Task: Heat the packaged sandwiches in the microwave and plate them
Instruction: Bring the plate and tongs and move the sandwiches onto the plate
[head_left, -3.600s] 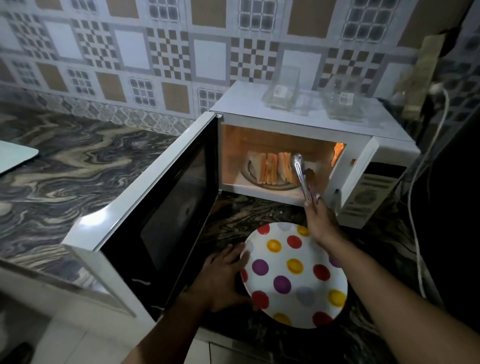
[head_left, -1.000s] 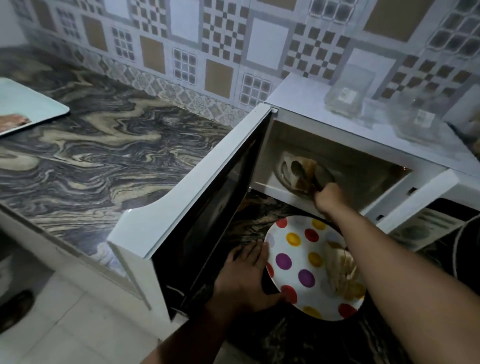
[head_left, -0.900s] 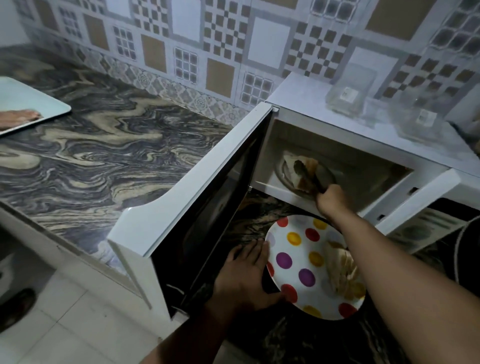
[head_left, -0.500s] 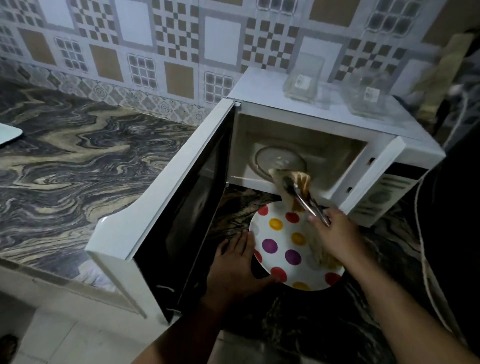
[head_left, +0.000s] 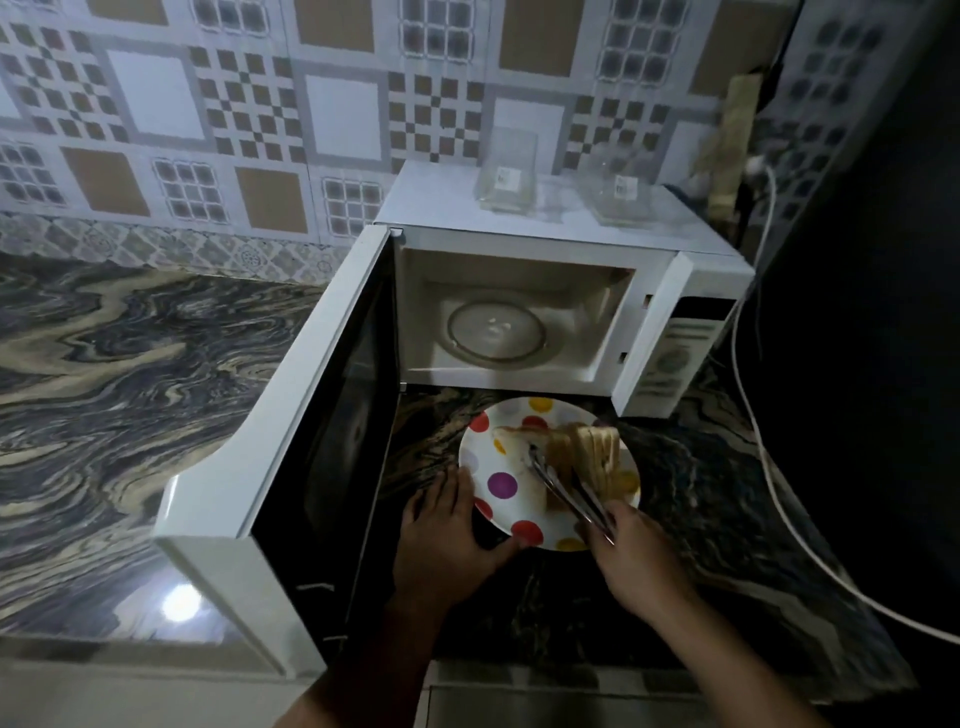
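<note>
A white plate with coloured dots (head_left: 501, 486) lies on the counter in front of the white microwave (head_left: 524, 231). Sandwich pieces (head_left: 595, 449) rest on the plate. My right hand (head_left: 636, 558) grips metal tongs (head_left: 566, 488), whose tips touch a sandwich piece on the plate. My left hand (head_left: 447, 530) lies flat against the plate's near left rim, fingers spread. The microwave door (head_left: 291, 405) stands wide open to the left. Inside, the glass turntable (head_left: 496, 332) is bare.
Two clear plastic sandwich packages (head_left: 506, 174) (head_left: 615, 195) sit on top of the microwave. A white cable (head_left: 763, 452) runs down the right side over the marbled counter (head_left: 114, 374). A dark appliance fills the far right.
My right hand carried the last sandwich piece in the tongs out of the microwave and down onto the dotted plate. The turntable is now bare. My left hand stayed at the plate.
</note>
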